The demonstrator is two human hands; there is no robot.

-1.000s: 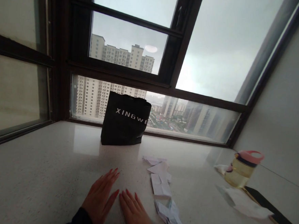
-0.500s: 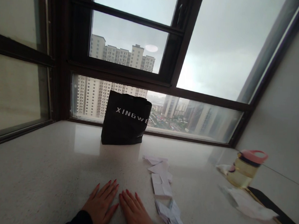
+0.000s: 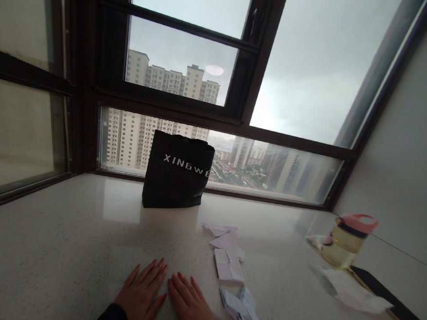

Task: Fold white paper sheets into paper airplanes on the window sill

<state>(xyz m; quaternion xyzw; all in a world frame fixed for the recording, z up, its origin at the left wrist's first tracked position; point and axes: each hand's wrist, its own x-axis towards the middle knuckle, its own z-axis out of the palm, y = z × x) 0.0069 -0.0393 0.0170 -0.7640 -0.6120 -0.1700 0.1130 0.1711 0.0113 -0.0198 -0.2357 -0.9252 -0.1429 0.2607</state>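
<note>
My left hand (image 3: pixel 141 291) lies flat on the pale speckled windowsill (image 3: pixel 56 256), fingers stretched out and holding nothing. Close beside it, my right hand (image 3: pixel 191 300) also rests flat on the surface, its fingers extended and holding nothing. To the right of that hand runs a line of folded white papers (image 3: pixel 229 265), some overlapping; the nearest pieces show bluish marks. Farther back, a black bag (image 3: pixel 177 177) with white lettering stands upright near the window.
On the right stands a yellowish bottle (image 3: pixel 344 244) with a pink lid. In front of it are a crumpled white packet (image 3: pixel 354 291) and a dark phone-like slab (image 3: pixel 393 302). Dark window frames (image 3: pixel 224 117) border the sill at the back and left.
The whole view has shifted very slightly, so things sit a little farther left. Both hands stay flat in the same place on the sill.
</note>
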